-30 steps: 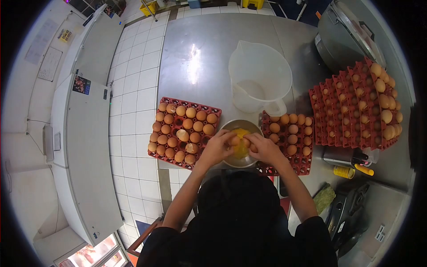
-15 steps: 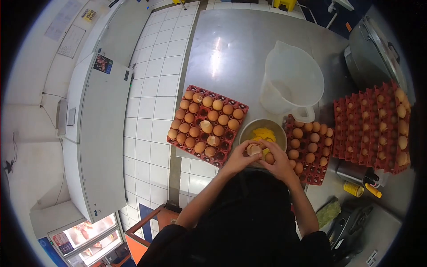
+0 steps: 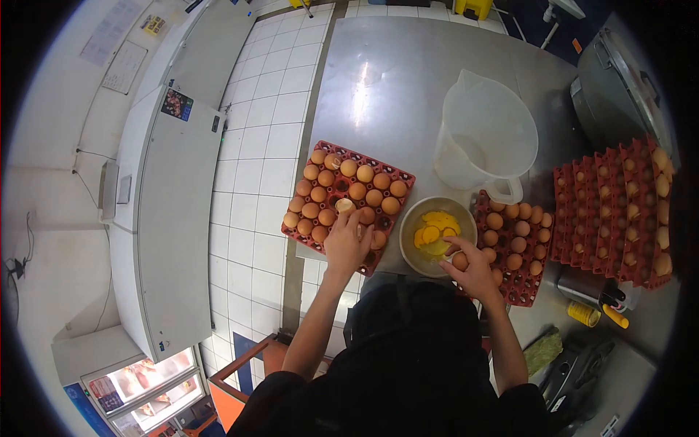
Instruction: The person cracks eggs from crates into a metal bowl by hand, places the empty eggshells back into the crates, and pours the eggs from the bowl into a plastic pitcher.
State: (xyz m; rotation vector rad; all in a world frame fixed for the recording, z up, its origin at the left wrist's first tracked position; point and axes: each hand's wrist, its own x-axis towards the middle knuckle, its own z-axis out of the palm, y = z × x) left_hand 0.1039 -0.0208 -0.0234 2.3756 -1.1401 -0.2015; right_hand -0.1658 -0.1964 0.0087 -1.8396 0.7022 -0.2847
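Note:
A round metal bowl (image 3: 409,255) holds several yellow yolks (image 3: 435,229). To its left, a red tray (image 3: 402,176) carries brown eggs and some eggshells. My left hand (image 3: 348,244) is over this tray, its fingers around an eggshell (image 3: 344,207). At the bowl's lower right edge, my right hand (image 3: 472,271) holds a brown egg (image 3: 459,261) in its fingers. A second red tray (image 3: 520,295) with brown eggs stands right of the bowl, beside my right hand.
A clear plastic jug (image 3: 488,124) stands behind the bowl on the metal table (image 3: 408,58). Stacked egg trays (image 3: 608,211) rise at the right, with a large metal pot (image 3: 619,95) behind them. A yellow can (image 3: 583,314) is at the lower right.
My hands have moved apart from over the bowl. The left one has gone left to the tray with a shell, while the right one stays by the bowl with an egg.

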